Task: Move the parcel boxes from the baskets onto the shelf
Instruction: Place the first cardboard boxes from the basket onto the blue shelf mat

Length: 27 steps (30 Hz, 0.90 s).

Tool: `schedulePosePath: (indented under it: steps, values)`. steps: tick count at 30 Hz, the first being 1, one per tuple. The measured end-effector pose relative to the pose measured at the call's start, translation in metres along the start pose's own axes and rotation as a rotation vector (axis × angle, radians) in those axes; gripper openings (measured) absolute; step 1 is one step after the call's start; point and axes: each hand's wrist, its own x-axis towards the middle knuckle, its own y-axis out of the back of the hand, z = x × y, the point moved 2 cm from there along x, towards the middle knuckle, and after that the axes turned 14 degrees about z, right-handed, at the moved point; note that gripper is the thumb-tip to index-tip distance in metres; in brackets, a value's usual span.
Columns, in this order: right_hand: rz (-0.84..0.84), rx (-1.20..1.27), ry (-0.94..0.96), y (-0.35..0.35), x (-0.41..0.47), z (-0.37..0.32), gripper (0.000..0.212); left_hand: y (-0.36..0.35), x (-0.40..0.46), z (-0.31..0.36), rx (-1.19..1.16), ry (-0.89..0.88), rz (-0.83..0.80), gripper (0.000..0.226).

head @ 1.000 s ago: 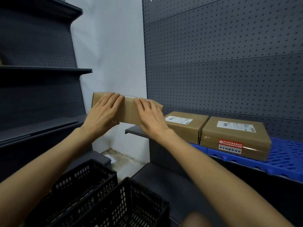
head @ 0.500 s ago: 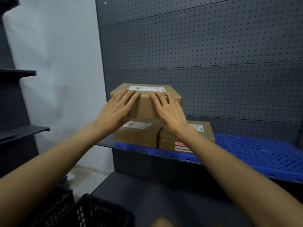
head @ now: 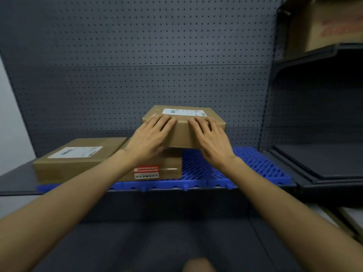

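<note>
While two parcels already sat on the blue slatted mat [head: 255, 169] of the shelf [head: 17, 183], a person carried a third toward the open space at its right. At far left lay a labelled box [head: 78, 160], its white shipping label too blurred to read; just beside it stood a second box [head: 169, 165] bearing a red sticker and a barcode strip, neither legible. Next, the left hand [head: 149, 140] and the right hand [head: 212, 142] clasped the held parcel box [head: 182, 122] from the near side, fingers laid over its top edge, thumbs apparently beneath. It hung above the mat, overlapping the second box's right corner. Lowering it level, clear of that corner and flush alongside, would likely seat it best. Its own label was unreadable, as was the red print on a carton [head: 334, 22] at upper right
</note>
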Motion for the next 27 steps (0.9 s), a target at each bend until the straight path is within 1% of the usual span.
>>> schedulePosePath:
  steps: [6, 9, 12, 19, 23, 27]
  values:
    - [-0.023, -0.073, -0.053, -0.022, -0.043, 0.061, 0.096, -0.045, 0.037, 0.056, -0.071, -0.074, 0.021, 0.094]
    - [-0.061, -0.087, -0.086, -0.030, -0.061, 0.083, 0.097, -0.060, 0.050, 0.081, -0.113, -0.101, 0.040, 0.093]
    - [-0.098, -0.104, -0.104, -0.036, -0.079, 0.098, 0.097, -0.073, 0.056, 0.103, -0.146, -0.115, 0.026, 0.094]
    - [-0.133, -0.083, -0.140, -0.052, -0.115, 0.110, 0.094, -0.096, 0.046, 0.137, -0.187, -0.125, -0.020, 0.091]
    - [-0.159, -0.060, -0.132, -0.059, -0.124, 0.107, 0.098, -0.102, 0.037, 0.143, -0.182, -0.106, -0.061, 0.092]
    - [-0.170, -0.032, -0.103, -0.065, -0.126, 0.107, 0.106, -0.104, 0.028, 0.146, -0.170, -0.059, -0.076, 0.093]
